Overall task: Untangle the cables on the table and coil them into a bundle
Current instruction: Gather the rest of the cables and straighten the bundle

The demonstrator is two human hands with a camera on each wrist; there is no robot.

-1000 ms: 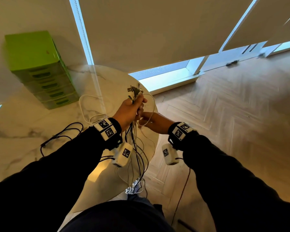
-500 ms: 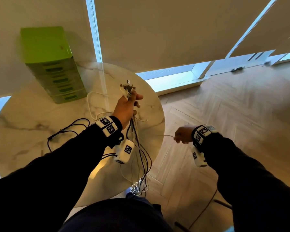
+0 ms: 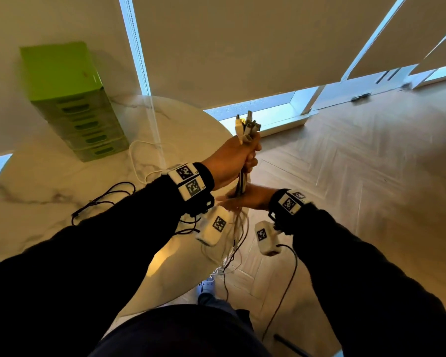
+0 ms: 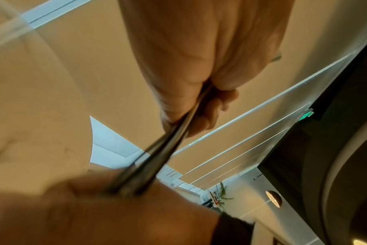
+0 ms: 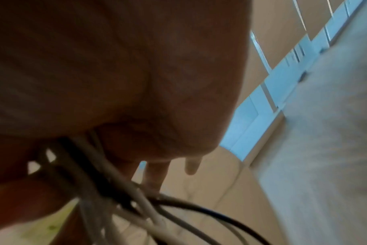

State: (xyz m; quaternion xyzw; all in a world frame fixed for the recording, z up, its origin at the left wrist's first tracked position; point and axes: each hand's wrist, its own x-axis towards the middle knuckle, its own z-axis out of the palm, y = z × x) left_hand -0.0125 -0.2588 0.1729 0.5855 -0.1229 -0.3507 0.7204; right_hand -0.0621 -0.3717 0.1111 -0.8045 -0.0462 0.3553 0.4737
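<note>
My left hand point(image 3: 238, 157) grips a bundle of cables point(image 3: 242, 182) upright at the table's right edge, with the plug ends point(image 3: 247, 126) sticking up above the fist. Just below it, my right hand point(image 3: 245, 199) closes round the same bundle. In the left wrist view the taut cables point(image 4: 170, 145) run from the left hand point(image 4: 199, 92) down into the right hand point(image 4: 94, 212). The right wrist view shows white and black cables point(image 5: 115, 187) fanning out below the right hand point(image 5: 136, 99). Loose ends point(image 3: 229, 253) hang toward the floor. A black cable point(image 3: 103, 199) and a white cable point(image 3: 142, 161) lie on the table.
The round marble table point(image 3: 49, 181) carries a green drawer box point(image 3: 72, 99) at its back left. Window blinds point(image 3: 242, 47) hang behind. Herringbone wood floor point(image 3: 358, 176) spreads to the right. A thin black lead point(image 3: 286, 284) hangs from the right wrist camera.
My right hand came back from out over the floor and took hold of the bundle just under my left hand. My left hand lifted the bundle higher and to the right.
</note>
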